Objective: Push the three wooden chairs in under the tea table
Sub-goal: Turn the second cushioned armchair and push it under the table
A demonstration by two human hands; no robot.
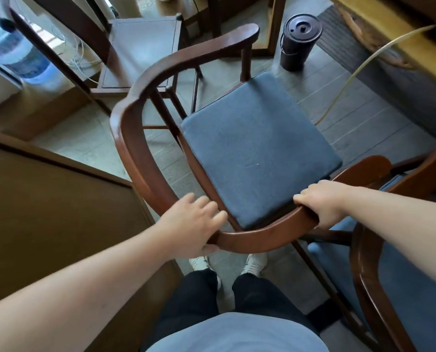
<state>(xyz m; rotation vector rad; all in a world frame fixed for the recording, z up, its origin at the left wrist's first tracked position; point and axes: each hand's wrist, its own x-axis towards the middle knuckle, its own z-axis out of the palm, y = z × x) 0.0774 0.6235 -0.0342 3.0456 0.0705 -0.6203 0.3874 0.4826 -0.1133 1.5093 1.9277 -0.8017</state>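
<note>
A dark wooden armchair (135, 148) with a curved back rail and a blue seat cushion (257, 146) stands right in front of me. My left hand (189, 224) grips the back rail at its left, fingers curled over the top. My right hand (321, 201) grips the same rail at its right. A second wooden chair (364, 262) with a blue cushion stands at the right, close beside the first. A third chair (140, 47) with a bare square seat stands at the upper left. The tea table (415, 47), a thick wooden slab, runs along the upper right.
A black cylindrical bin (299, 39) stands on the tiled floor near the table. A pale hose (349, 72) hangs from the table down to the floor. A brown cabinet (46, 212) fills the left side. My feet (252, 262) are just behind the chair.
</note>
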